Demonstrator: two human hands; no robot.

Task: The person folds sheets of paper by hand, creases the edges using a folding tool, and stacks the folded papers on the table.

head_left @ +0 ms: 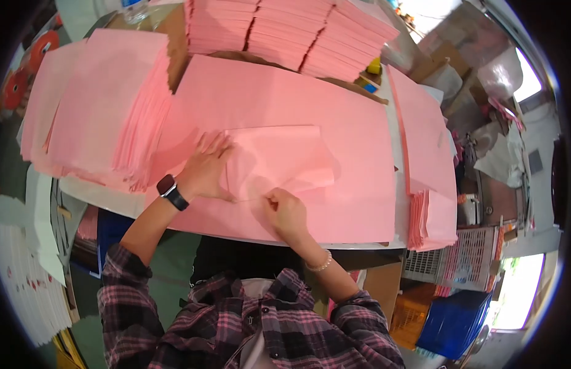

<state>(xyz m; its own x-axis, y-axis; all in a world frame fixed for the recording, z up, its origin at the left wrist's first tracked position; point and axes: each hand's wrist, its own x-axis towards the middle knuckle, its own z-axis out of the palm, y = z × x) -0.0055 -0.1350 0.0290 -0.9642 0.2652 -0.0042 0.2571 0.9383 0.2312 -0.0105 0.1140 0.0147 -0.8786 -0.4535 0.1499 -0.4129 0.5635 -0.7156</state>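
A pink paper piece [282,154], folded like a bag or envelope, lies on a large pink sheet [353,203] that covers the table in front of me. My left hand [205,166], with a dark watch on the wrist, rests with spread fingers on the left edge of the piece. At its lower edge, my right hand [285,212] is closed in a pinch, and what is between the fingertips is too small to make out. A beaded bracelet circles the right wrist.
Stacked pink papers [101,104] stand at the left, and tall pink stacks [279,31] at the back. On the right lie a long pink sheet pile [424,135] and a small bundle [420,218]. A grey crate [463,258] stands beyond the table's right edge.
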